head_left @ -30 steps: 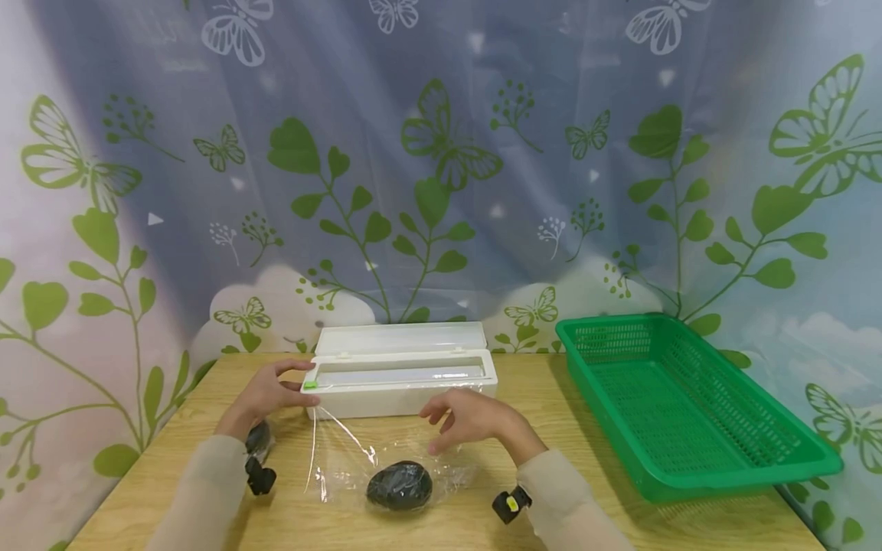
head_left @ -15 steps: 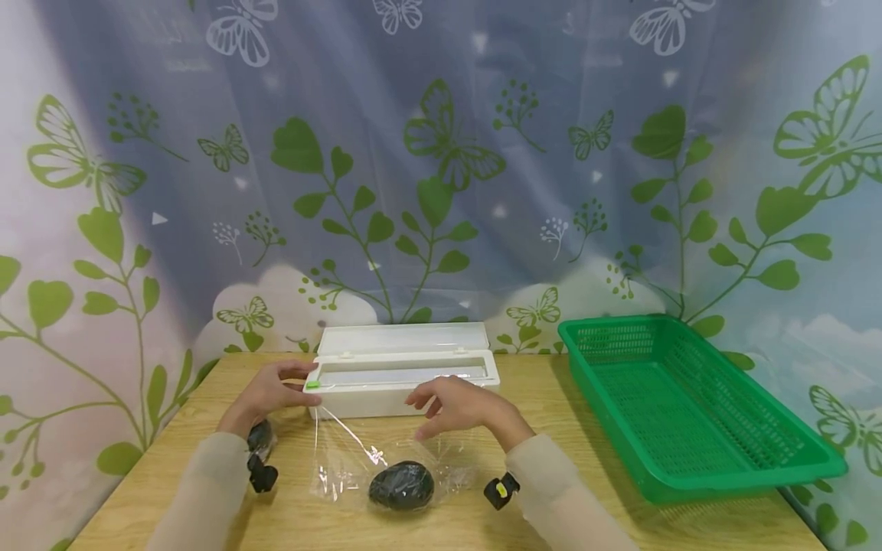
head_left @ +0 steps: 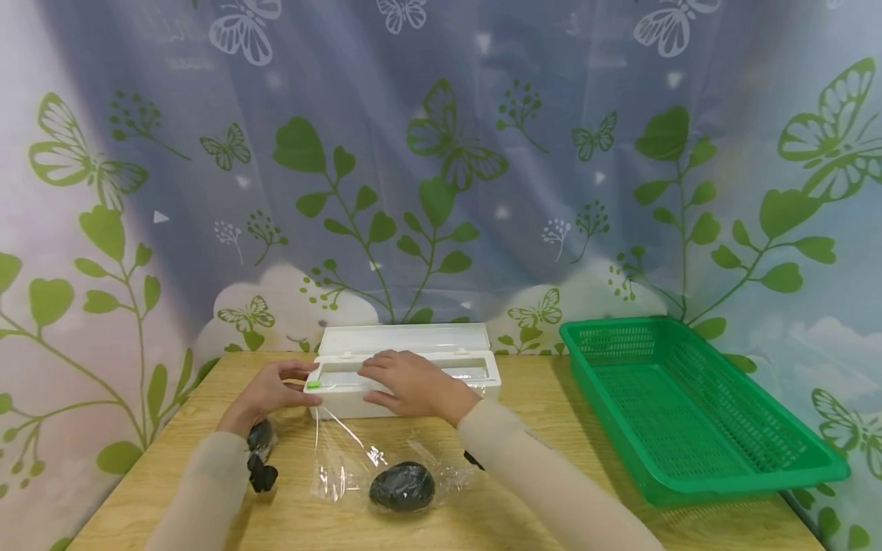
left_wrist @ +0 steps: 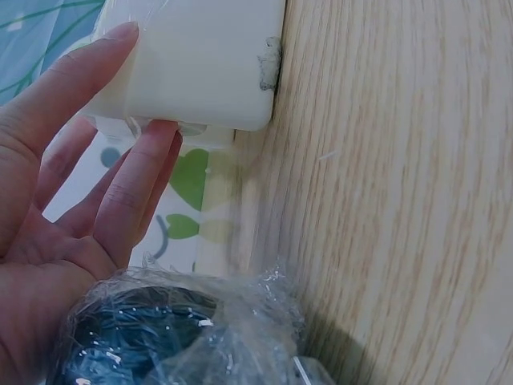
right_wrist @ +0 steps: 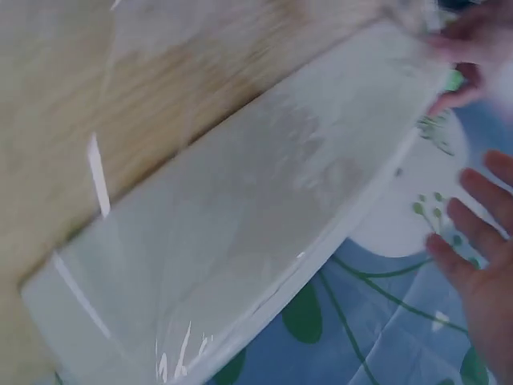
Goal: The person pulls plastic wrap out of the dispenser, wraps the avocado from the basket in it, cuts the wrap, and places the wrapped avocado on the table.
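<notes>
A white cling film dispenser stands at the table's back with its lid tipped open. My left hand holds its left end, thumb at the front and fingers at the end, beside a small green slider. Over the middle of the dispenser hovers my right hand, fingers loosely extended and holding nothing. Clear film runs from the dispenser toward me, with a dark oval fruit like an avocado on it. Near my left wrist sits another dark, film-wrapped fruit.
A green perforated plastic basket stands on the right of the wooden table. Behind the table hangs a curtain printed with butterflies and leaves. Black wrist cameras are strapped to both wrists.
My right hand has moved left and away from me, from above the film to over the dispenser. The left hand, dispenser and fruit have stayed in place.
</notes>
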Demonstrator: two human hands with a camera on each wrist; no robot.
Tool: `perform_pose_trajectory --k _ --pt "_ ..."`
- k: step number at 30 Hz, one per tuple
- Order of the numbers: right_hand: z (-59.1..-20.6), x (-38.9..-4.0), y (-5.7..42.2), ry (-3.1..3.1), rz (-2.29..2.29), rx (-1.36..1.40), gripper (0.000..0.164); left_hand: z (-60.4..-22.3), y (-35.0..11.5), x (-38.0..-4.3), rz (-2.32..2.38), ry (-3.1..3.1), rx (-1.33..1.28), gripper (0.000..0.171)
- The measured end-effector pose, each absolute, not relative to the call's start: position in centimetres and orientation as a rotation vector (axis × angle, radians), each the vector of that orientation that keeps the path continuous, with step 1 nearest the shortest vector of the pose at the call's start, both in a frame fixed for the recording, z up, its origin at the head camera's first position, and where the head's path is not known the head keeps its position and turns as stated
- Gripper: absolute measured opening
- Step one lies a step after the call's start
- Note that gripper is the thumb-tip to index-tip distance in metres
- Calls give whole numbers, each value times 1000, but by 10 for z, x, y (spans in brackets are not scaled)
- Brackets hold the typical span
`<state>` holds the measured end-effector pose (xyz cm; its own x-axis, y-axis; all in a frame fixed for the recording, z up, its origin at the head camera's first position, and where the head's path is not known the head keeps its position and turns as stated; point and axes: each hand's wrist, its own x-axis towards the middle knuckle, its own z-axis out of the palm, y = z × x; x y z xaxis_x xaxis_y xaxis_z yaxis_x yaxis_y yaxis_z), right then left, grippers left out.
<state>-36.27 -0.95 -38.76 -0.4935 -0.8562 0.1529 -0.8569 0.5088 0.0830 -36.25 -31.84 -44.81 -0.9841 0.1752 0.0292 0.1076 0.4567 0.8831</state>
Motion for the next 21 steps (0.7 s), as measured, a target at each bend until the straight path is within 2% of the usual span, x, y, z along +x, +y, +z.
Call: perform_pose_trajectory --k 6,21 --pt "-397 -375 -28 -2469 -310 1482 67 -451 -321 -366 1565 2636 243 77" --pt "-412 -383 -64 -2339 -573 1521 76 -449 -320 -363 1529 2656 234 76"
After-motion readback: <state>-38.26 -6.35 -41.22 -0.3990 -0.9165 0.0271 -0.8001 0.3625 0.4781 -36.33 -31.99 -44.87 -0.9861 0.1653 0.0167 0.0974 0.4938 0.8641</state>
